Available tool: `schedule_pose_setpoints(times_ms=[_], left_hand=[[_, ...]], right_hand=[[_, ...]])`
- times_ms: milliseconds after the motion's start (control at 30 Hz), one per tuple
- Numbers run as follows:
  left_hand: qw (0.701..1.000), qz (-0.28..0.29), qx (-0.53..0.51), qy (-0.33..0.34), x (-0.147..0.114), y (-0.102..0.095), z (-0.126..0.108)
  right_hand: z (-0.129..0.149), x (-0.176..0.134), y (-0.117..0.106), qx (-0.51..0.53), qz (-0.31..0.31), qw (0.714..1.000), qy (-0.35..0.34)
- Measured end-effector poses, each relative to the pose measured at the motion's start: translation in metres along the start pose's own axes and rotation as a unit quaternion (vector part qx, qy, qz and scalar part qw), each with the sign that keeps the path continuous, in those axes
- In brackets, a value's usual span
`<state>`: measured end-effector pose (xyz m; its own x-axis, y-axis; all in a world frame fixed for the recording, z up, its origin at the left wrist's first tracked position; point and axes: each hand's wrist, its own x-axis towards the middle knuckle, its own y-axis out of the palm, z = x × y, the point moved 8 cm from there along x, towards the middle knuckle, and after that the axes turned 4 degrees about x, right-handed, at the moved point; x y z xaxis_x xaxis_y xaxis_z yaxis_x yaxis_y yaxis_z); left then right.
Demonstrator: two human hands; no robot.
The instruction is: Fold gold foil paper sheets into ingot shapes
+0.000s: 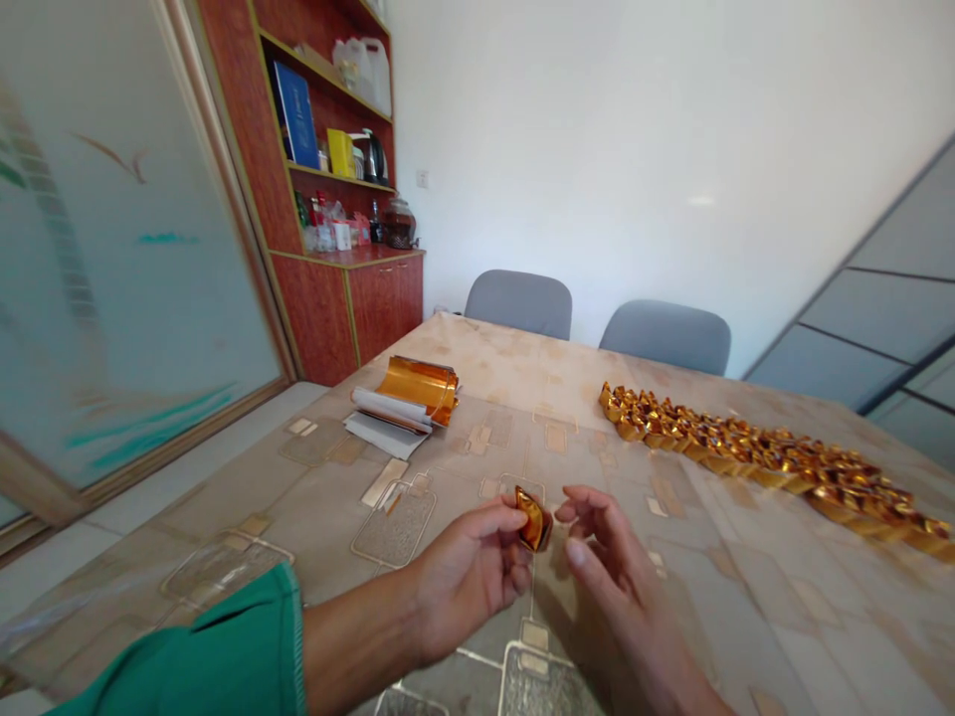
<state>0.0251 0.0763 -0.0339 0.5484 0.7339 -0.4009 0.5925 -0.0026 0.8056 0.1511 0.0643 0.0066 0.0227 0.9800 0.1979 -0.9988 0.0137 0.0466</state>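
Observation:
A small folded piece of gold foil paper is pinched between the thumb and fingers of my left hand, above the middle of the table. Just to its right, my right hand has thumb and fingers apart, with nothing between them and a narrow gap to the foil piece. Toward the back left lies a curled stack of gold foil sheets with white backing. Along the right side stretch long rows of folded gold foil pieces, packed close together.
The table has a patterned cover. Two grey chairs stand at its far edge, before a white wall. A red-brown cabinet holds jugs, a kettle and boxes at the back left, beside a frosted glass sliding door.

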Motion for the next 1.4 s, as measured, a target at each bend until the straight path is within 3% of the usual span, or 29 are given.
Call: schedule_pose_setpoints(times_ms=[100,167,400,533,633,733,800,967,1067,1133,1233,1400], left_hand=[[1.000,0.012,0.007,0.024,0.002,0.000,-0.001],[0.998,0.019,0.038,0.045,0.002,0.002,-0.002],[0.987,0.040,0.138,0.064,-0.001,0.009,-0.005],[0.981,0.017,0.174,0.082,-0.001,0.006,-0.010],[0.969,-0.012,0.220,0.116,-0.002,0.003,-0.019],[0.959,-0.039,0.244,0.136,-0.002,-0.002,-0.026],[0.956,-0.051,0.253,0.136,-0.002,-0.006,-0.028],[0.959,-0.051,0.256,0.113,-0.001,-0.009,-0.024],[0.960,-0.043,0.257,0.106,-0.002,-0.007,-0.023],[0.959,-0.038,0.262,0.102,-0.001,-0.005,-0.022],[0.958,-0.042,0.265,0.098,0.000,-0.005,-0.022],[0.962,-0.072,0.249,0.086,0.004,-0.014,-0.023]], right_hand=[[0.015,-0.005,0.011,-0.151,0.051,0.979,-0.123],[0.017,-0.007,0.018,-0.205,0.073,0.963,-0.157],[0.021,-0.005,0.021,-0.211,0.073,0.961,-0.164],[0.024,-0.004,0.023,-0.230,0.096,0.953,-0.174],[0.024,0.004,0.009,-0.244,0.057,0.954,-0.167],[0.026,0.021,-0.019,-0.255,0.012,0.956,-0.142],[0.031,0.035,-0.052,-0.311,-0.043,0.940,-0.134],[0.033,0.054,-0.173,-0.463,-0.145,0.871,-0.081],[0.027,0.045,-0.250,-0.532,-0.187,0.824,-0.047],[0.020,0.036,-0.289,-0.576,-0.195,0.794,-0.029],[0.012,0.028,-0.324,-0.630,-0.179,0.755,-0.028],[0.007,0.032,-0.349,-0.706,-0.172,0.686,-0.040]])
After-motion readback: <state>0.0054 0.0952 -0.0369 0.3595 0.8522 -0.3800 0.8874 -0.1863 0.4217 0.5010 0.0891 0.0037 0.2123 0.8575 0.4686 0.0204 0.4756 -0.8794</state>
